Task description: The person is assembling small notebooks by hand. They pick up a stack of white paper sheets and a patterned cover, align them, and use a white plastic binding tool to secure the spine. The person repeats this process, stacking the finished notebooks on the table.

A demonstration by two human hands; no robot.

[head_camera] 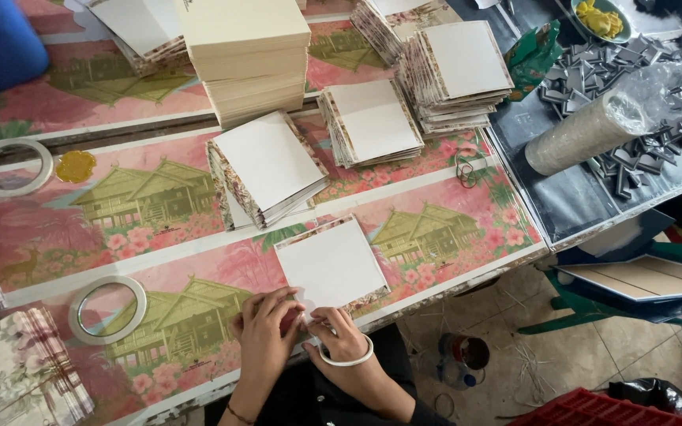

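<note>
White square card lies flat on the pink printed sheet covering the table; using it as ref for everything. Both hands sit at its near edge. Left hand: fingers curled, tips pressed on the card's near-left corner. Right hand: thumb + forefinger pinched together at the near edge, looks like on a thin strip, too small to confirm. 1 tape ring worn round the right wrist.

Counts as I see them:
- 2 more tape rolls, both left of card: one near, one far-left.
- 4 stacks of same square cards beyond the card: closest, next, then, plus one at the top edge, partly cut off.
- 1 tall cream stack beyond those.
- 1 gold sticker far-left.
- 1 wrapped roll right of card on dark sheet, amid a pile of grey pieces, too many to count.
- 1 green bowl far-right.
</note>
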